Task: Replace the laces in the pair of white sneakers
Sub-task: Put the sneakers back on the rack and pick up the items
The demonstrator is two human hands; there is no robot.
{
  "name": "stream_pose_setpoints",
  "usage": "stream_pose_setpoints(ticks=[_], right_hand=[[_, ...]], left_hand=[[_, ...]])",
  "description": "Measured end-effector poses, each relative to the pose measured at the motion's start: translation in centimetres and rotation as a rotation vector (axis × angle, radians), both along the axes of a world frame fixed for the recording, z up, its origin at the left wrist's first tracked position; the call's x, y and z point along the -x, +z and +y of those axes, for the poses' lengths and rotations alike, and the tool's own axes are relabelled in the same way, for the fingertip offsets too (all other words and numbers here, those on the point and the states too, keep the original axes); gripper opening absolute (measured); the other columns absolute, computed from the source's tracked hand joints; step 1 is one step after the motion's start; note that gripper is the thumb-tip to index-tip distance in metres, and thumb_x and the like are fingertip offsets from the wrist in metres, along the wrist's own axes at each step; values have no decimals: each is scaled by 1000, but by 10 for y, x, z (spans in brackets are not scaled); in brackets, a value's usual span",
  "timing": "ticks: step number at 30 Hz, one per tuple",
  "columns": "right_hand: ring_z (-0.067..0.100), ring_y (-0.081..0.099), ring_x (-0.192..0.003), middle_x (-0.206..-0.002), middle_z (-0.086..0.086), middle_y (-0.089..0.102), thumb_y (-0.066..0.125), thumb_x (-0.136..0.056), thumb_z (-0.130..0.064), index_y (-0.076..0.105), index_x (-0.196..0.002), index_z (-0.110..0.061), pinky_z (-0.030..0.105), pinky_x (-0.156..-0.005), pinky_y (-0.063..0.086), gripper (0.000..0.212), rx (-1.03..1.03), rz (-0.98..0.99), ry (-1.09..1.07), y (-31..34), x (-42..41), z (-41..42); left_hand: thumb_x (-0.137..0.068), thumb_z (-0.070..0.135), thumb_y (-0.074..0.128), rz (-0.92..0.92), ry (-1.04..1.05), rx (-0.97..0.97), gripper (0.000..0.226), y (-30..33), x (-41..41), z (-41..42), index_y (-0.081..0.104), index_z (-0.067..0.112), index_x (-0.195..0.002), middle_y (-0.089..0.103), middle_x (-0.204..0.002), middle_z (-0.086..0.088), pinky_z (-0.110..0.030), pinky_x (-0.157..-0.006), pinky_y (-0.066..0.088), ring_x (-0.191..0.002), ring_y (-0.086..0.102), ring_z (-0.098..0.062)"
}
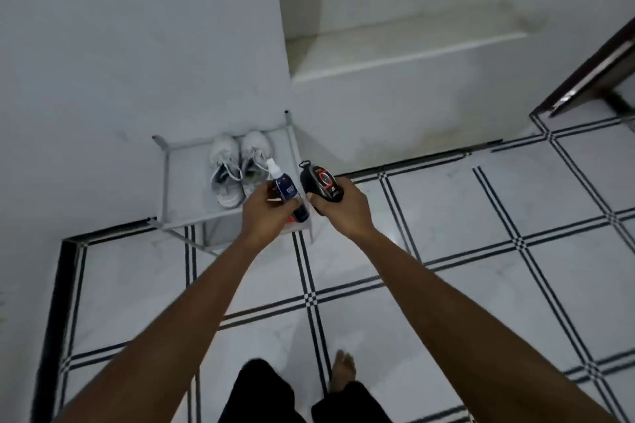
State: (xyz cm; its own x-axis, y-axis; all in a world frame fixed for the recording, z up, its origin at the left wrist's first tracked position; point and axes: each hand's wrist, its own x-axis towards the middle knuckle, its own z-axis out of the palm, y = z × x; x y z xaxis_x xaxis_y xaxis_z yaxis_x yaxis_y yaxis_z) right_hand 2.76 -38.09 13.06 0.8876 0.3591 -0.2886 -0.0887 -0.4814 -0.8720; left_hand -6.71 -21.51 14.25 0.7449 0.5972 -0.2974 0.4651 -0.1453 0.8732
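1. Sneakers [237, 168] side by side on low rack [165, 178], laces in, untouched.
2. Left hand [266, 213] wrapped around spray bottle [288, 191]; right hand [340, 208] gripping dark bottle [321, 182].
3. Relacing apparently not yet begun; both shoes left.

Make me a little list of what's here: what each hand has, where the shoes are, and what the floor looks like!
left hand: holds a dark blue spray bottle with a white nozzle
right hand: holds a black bottle with a red-ringed label
white sneakers: side by side on the grey shoe rack, laces still in
shoe rack place: against the wall, in the corner
floor: white tiles with dark double lines
bare foot: on the floor
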Motion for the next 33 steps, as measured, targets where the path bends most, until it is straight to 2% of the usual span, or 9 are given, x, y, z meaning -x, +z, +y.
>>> stream_pose_setpoints(ticks=[3,6,11,17,21,24,27,29,33], right_hand=[[-3,65,-86,-96,-15,70,86,-83,-50,64,-109,-27,22,-72,50,41,-22,-59,2,36,-30,12],[-2,66,-80,-89,-14,69,81,-87,-47,62,-102,-31,23,-69,52,29,-60,-95,-31,52,-61,27],[10,69,-92,-104,-7,69,71,-90,-56,54,-127,-23,33,-78,57,52,-123,-44,-127,53,-114,58],[12,66,-94,-109,-2,67,61,-95,-50,50,-133,-18,35,-77,55,51,-134,34,-240,40,-186,85],[11,64,-99,-116,0,64,57,-100,-43,48,-132,-19,31,-76,50,41,-115,27,-211,22,-240,102],[12,67,-86,-98,-2,69,61,-95,-45,57,-114,-19,36,-74,53,32,-65,-20,-119,3,-296,120],[9,66,-77,-88,-4,68,73,-91,-41,59,-109,-18,24,-65,48,32,14,-63,-13,-9,-348,137],[9,66,-85,-97,-6,68,80,-89,-39,56,-117,-19,23,-68,47,43,72,-95,26,-13,-376,147],[21,69,-97,-109,0,71,84,-84,-44,56,-126,-15,32,-80,53,59,179,-113,90,-27,-425,170]], left_hand=[[-78,29,86,-100,-4,-60,47,46,-33,6,62,24,-117,74,-104,8,-43,-88,62,-94,72,-9],[-81,28,85,-180,-33,-99,55,68,-71,22,53,27,-126,73,-102,9,-31,-80,60,-88,72,-4],[-86,37,84,-248,-111,-118,55,79,-133,59,51,34,-129,73,-105,9,-30,-79,61,-90,73,-8],[-88,25,78,-256,-120,-194,46,63,-217,92,52,30,-126,65,-113,8,-22,-77,58,-96,72,-15],[-83,20,78,-238,-90,-247,44,43,-267,106,55,29,-120,65,-110,9,-26,-82,60,-96,69,-13],[-82,29,77,-224,-57,-333,40,26,-318,120,57,33,-117,68,-107,15,-32,-82,58,-98,67,-8],[-87,36,74,-160,1,-446,33,18,-361,127,56,35,-114,70,-104,15,-30,-78,52,-97,67,-9],[-90,32,72,-127,23,-506,29,11,-387,132,57,32,-114,70,-100,12,-30,-73,50,-92,67,-15],[-95,25,68,-39,42,-569,29,-4,-430,145,53,29,-120,71,-100,1,-39,-72,58,-85,68,-27]])
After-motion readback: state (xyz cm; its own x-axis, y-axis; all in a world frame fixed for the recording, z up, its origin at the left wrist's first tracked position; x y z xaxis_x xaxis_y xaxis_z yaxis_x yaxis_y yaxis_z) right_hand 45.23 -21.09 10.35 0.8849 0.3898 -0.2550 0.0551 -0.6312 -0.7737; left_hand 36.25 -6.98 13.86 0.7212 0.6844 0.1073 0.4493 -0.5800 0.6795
